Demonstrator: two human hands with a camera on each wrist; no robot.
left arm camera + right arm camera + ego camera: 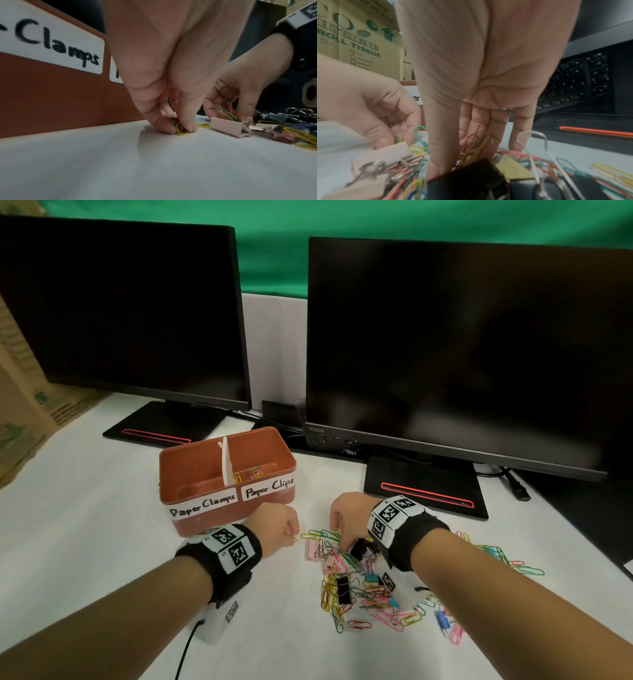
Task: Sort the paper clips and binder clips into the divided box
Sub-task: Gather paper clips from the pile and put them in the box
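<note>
Your left grip (178, 127) is pinching yellow paper clips (180, 128) against the counter (154, 169); divided box (205, 474) sitting just behind it; your right grip (346, 529) is holding several paper clips over the mixed pile (370, 587) of clips, just right of the left grip.

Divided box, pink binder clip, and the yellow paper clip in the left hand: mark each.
divided box (191, 470), head view, left inner wall.
pink binder clip (226, 127), left wrist view, flat side.
yellow paper clip (180, 128), left wrist view, loop between fingertips.
</note>
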